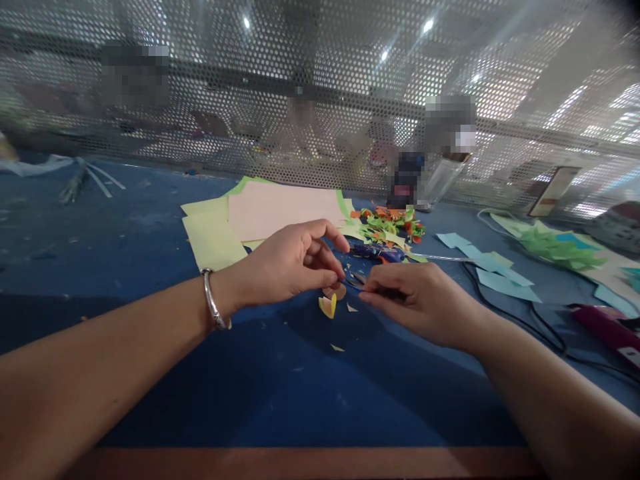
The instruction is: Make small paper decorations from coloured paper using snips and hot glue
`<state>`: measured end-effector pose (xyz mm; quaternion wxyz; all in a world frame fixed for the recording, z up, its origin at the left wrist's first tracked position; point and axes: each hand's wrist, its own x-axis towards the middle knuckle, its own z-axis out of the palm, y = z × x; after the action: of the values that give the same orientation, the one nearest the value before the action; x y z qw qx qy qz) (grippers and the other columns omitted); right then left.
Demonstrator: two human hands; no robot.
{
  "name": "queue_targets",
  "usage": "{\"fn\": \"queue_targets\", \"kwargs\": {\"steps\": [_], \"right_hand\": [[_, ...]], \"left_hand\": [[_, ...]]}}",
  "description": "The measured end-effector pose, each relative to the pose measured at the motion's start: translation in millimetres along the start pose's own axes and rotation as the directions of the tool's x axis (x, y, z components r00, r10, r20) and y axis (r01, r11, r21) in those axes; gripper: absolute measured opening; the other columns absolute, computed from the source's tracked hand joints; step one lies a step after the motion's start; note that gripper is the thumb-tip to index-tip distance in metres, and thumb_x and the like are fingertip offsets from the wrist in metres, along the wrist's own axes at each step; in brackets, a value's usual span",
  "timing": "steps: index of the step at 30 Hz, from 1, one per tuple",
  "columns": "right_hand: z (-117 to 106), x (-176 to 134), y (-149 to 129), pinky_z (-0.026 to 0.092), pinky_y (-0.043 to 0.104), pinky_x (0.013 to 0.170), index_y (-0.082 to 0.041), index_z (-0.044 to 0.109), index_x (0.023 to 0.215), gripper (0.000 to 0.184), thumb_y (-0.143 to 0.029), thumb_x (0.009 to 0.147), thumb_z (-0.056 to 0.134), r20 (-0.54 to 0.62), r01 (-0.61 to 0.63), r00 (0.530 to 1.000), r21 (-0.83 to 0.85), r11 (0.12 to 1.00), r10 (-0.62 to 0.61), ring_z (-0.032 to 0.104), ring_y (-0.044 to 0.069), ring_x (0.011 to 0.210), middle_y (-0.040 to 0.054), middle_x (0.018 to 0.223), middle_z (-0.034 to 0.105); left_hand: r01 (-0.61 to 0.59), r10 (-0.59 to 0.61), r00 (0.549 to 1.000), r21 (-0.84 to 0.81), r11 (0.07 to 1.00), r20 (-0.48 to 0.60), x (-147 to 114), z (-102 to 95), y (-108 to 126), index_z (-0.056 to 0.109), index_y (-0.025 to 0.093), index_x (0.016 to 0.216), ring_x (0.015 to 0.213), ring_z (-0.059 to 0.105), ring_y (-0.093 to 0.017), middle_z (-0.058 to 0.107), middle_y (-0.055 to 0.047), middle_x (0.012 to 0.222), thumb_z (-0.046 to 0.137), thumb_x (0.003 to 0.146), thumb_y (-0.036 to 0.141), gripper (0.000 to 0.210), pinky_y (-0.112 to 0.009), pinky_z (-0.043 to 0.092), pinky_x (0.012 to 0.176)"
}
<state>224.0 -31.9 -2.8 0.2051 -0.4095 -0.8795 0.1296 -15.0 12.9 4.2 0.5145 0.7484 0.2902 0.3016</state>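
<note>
My left hand (pixel 300 263), with a silver bangle on its wrist, is curled with thumb and fingers pinched near the middle of the table. Close on its right, my right hand (pixel 420 300) pinches thumb against forefinger. A thin blue strip (pixel 353 286) spans the small gap between both sets of fingertips; its kind is too small to make out. Just behind lie scissors with blue handles (pixel 377 252), partly hidden by my right hand. A curled yellow paper piece (pixel 328 306) and a round brownish piece (pixel 336 292) lie below my left fingertips.
Pale pink sheets (pixel 285 210) and yellow-green paper (pixel 215 243) lie behind my left hand. Orange and green paper curls (pixel 390 223) are heaped beyond the scissors. Light blue slips (pixel 490 263), a black cable (pixel 505 317) and a purple tool (pixel 607 333) are rightward. A perforated metal screen (pixel 300 127) borders the back.
</note>
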Motion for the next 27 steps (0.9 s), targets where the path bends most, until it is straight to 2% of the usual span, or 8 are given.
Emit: {"fn": "queue_targets", "kwargs": {"steps": [3,7,11,16,22,27], "right_hand": [[-1.9,-0.5,1.1,0.035,0.024,0.055,-0.018,0.065,0.082,0.018,-0.029,0.094,0.057,-0.073,-0.019,0.997,0.000,1.000,0.019,0.048,0.010,0.060,-0.0023,0.068,0.058],[-2.2,-0.2,2.6,0.036,0.024,0.055,-0.018,0.066,0.082,0.018,-0.029,0.094,0.058,-0.113,-0.053,0.992,-0.004,0.999,0.052,0.050,0.010,0.059,-0.0019,0.068,0.059],[-1.7,0.7,3.7,0.035,0.024,0.055,-0.019,0.065,0.081,0.018,-0.029,0.093,0.058,-0.112,-0.062,0.992,-0.011,0.998,0.061,0.049,0.010,0.057,-0.0021,0.066,0.059],[-1.7,1.4,3.3,0.035,0.025,0.054,-0.018,0.066,0.083,0.019,-0.030,0.094,0.057,-0.087,-0.063,0.994,-0.003,0.998,0.062,0.049,0.011,0.058,-0.0011,0.067,0.060],[-2.6,1.3,3.1,0.034,0.025,0.052,-0.019,0.067,0.084,0.019,-0.031,0.094,0.057,-0.057,-0.089,0.994,-0.011,0.996,0.088,0.050,0.011,0.058,-0.0009,0.067,0.061],[-4.0,0.7,4.4,0.034,0.025,0.052,-0.019,0.067,0.084,0.021,-0.035,0.094,0.056,-0.054,-0.134,0.990,-0.008,0.991,0.133,0.051,0.011,0.056,-0.0013,0.066,0.062]], "left_hand": [[-0.048,0.048,0.998,0.017,0.999,-0.051,0.1,-1.3,0.2,0.054,0.018,0.114,0.091,0.070,-0.017,0.070,-0.005,0.095,0.073,0.080,0.013,0.039,-0.031,0.056,0.081],[0.035,-0.040,0.997,-0.090,0.995,-0.059,1.3,-3.3,-3.4,0.052,0.017,0.114,0.086,0.070,-0.016,0.070,-0.006,0.098,0.073,0.080,0.012,0.040,-0.031,0.055,0.081],[0.091,-0.105,0.992,-0.189,0.978,-0.063,1.0,-2.1,-5.2,0.052,0.017,0.112,0.086,0.071,-0.017,0.071,-0.005,0.090,0.073,0.079,0.009,0.040,-0.031,0.055,0.080],[0.171,-0.192,0.979,-0.245,0.954,-0.068,-0.2,0.3,-4.3,0.053,0.017,0.108,0.075,0.071,-0.016,0.072,-0.003,0.079,0.073,0.079,0.009,0.036,-0.030,0.056,0.073],[0.205,-0.253,0.961,-0.325,0.923,-0.112,1.9,-3.4,-4.9,0.055,0.015,0.108,0.078,0.073,-0.017,0.074,-0.006,0.082,0.076,0.079,0.009,0.036,-0.029,0.057,0.074],[0.193,-0.291,0.928,-0.368,0.909,-0.233,4.8,-6.9,-4.5,0.056,0.013,0.111,0.081,0.073,-0.017,0.073,-0.006,0.083,0.075,0.078,0.005,0.038,-0.030,0.057,0.080]]}}
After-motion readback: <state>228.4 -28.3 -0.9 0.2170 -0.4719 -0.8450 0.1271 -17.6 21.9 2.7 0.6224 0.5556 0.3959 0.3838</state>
